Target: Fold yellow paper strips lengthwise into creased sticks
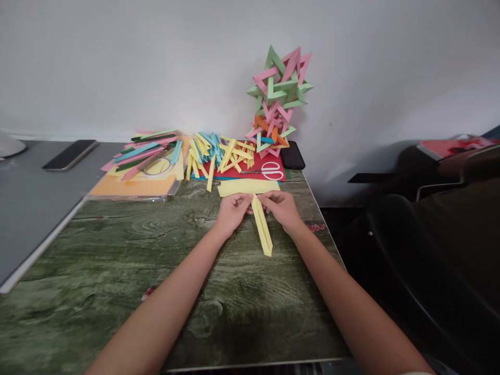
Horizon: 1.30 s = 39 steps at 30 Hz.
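Observation:
A long folded yellow paper strip points toward me, its far end pinched between my hands. My left hand has its fingers closed on that end from the left. From the right, my right hand grips the same end with thumb and fingers. The strip has a crease down its length and a pointed near end. Just beyond my hands lies a flat pale yellow paper. White-handled scissors rest on red paper farther back.
Yellow folded strips and blue ones are piled at the back. To the left sit colored papers with tape. A paper star model stands by a phone. Another phone lies on the grey table. A black chair is right.

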Each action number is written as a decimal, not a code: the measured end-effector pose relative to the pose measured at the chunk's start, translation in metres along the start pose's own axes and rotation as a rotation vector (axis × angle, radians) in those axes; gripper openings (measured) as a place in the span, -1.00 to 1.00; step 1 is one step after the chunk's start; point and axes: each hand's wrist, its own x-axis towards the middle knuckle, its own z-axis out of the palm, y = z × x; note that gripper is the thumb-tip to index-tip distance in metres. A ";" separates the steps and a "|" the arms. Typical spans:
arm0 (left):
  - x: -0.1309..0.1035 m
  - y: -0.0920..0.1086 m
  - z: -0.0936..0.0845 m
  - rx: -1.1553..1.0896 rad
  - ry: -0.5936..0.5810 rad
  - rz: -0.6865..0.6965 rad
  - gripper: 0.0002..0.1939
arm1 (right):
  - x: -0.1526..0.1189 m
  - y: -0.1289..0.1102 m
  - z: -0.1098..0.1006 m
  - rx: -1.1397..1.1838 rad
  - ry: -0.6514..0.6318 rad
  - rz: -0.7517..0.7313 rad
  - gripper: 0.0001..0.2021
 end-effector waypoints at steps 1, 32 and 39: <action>0.000 0.000 0.000 -0.002 0.000 -0.002 -0.75 | 0.000 0.001 0.000 0.002 0.006 -0.001 -0.77; 0.000 -0.002 0.005 -0.044 -0.014 -0.069 -0.70 | 0.001 -0.003 -0.004 -0.205 0.142 -0.235 -0.89; -0.001 -0.001 0.006 -0.049 0.001 -0.087 -0.71 | -0.001 -0.007 -0.004 -0.204 0.086 -0.237 -0.91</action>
